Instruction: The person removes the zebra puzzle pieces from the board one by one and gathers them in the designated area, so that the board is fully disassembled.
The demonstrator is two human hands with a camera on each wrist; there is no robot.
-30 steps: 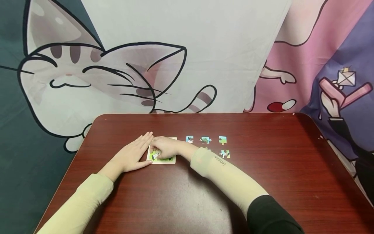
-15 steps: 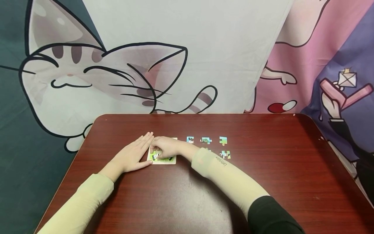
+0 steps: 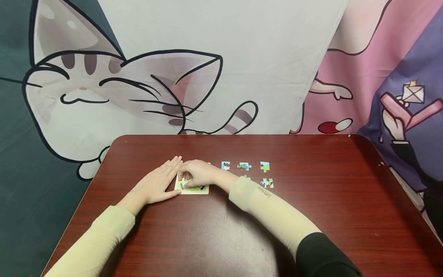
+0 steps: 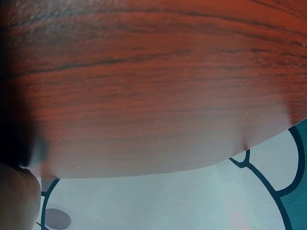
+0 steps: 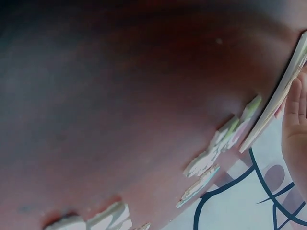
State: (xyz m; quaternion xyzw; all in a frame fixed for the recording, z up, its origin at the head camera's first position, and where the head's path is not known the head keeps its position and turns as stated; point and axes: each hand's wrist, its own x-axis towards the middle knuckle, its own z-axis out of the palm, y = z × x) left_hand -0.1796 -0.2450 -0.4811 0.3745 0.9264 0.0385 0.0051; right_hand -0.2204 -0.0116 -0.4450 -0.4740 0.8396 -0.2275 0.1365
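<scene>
A square puzzle board (image 3: 194, 191) with a pale border and a green picture lies on the table, left of centre. My left hand (image 3: 157, 182) rests flat along the board's left side, fingers straight together and the thumb at its lower left corner. Over the board my right hand (image 3: 197, 172) has its fingers curled down, pinching a puzzle piece (image 3: 183, 184) at the left part of the picture. The right hand and wrist hide much of the board. In the right wrist view the board (image 5: 276, 96) shows edge-on at the right.
Several loose puzzle pieces lie right of the board, among them a blue one (image 3: 225, 165), one with a tab (image 3: 244, 166), a blue-green one (image 3: 264, 166) and a nearer one (image 3: 267, 182). Another is partly hidden by the right forearm. A cartoon cloth (image 3: 242, 77) hangs behind the table (image 3: 328, 215).
The right hand and forearm have shifted very slightly to the right, and the fingers have moved a little over the board. The left hand stays in place.
</scene>
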